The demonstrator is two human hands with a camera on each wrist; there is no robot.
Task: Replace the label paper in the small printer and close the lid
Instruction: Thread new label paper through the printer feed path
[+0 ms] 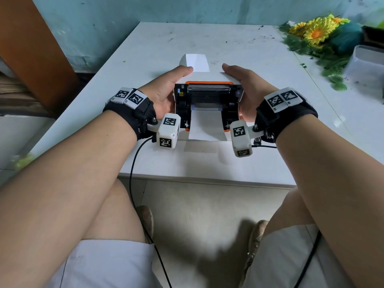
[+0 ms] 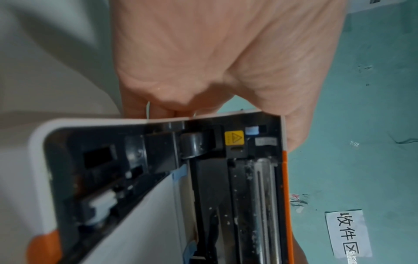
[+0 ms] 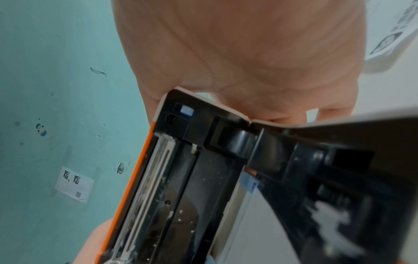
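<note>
A small white printer [image 1: 207, 113] with orange trim sits on the white table [image 1: 145, 48], its lid [image 1: 208, 88] raised and the black inside facing me. A white label paper strip [image 1: 206, 125] runs out of its front toward me. My left hand [image 1: 166, 88] grips the printer's left side, thumb along the lid's back. My right hand [image 1: 247, 88] mirrors it on the right side. The left wrist view shows the left hand [image 2: 203, 62] at the hinge corner, with the lid [image 2: 260, 178] and the paper [image 2: 147, 223]. The right wrist view shows the right hand [image 3: 248, 53] holding the lid [image 3: 181, 187].
A white paper piece [image 1: 196, 62] lies just behind the printer. Artificial sunflowers [image 1: 318, 32] and a clear plastic container [image 1: 365, 63] sit at the far right. A brown board [image 1: 35, 59] leans at the left. The table's near edge [image 1: 207, 179] is above my knees.
</note>
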